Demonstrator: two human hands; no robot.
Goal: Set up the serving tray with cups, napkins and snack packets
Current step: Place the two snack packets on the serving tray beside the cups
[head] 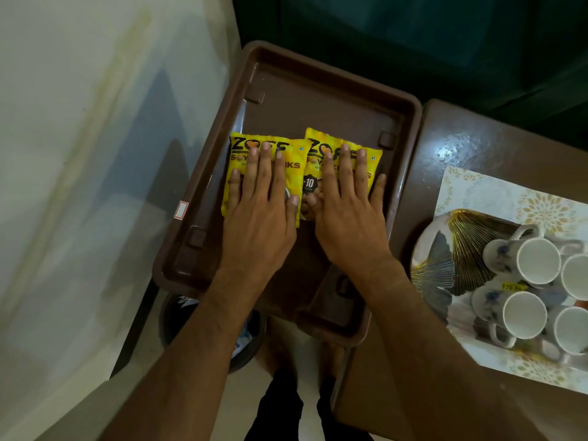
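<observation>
Two yellow foil snack packets, left packet (pixel 237 173) and right packet (pixel 318 148), lay side by side in the brown plastic tray (pixel 318 100), at about 12 o'clock from the person. Left hand (pixel 261 218) and right hand (pixel 350 218) pressed them flat, fingers straight, gripping nothing. Packets looked light, crinkly, slippery; best pinched at sealed edges. Four white ceramic cups (pixel 537 261) stood at 3 o'clock on a gold-patterned plate (pixel 445 249), fragile, handles usable. Patterned paper napkin (pixel 509 195) lay beneath; count unclear.

**Hidden and cut-off items**

Lettering on left snack packet (pixel 234 173) and right snack packet (pixel 313 183) partly covered by left hand (pixel 259 227) and right hand (pixel 350 227). Two rightmost cups (pixel 577 276) cropped by frame edge. Price sticker (pixel 513 287) barely legible.
</observation>
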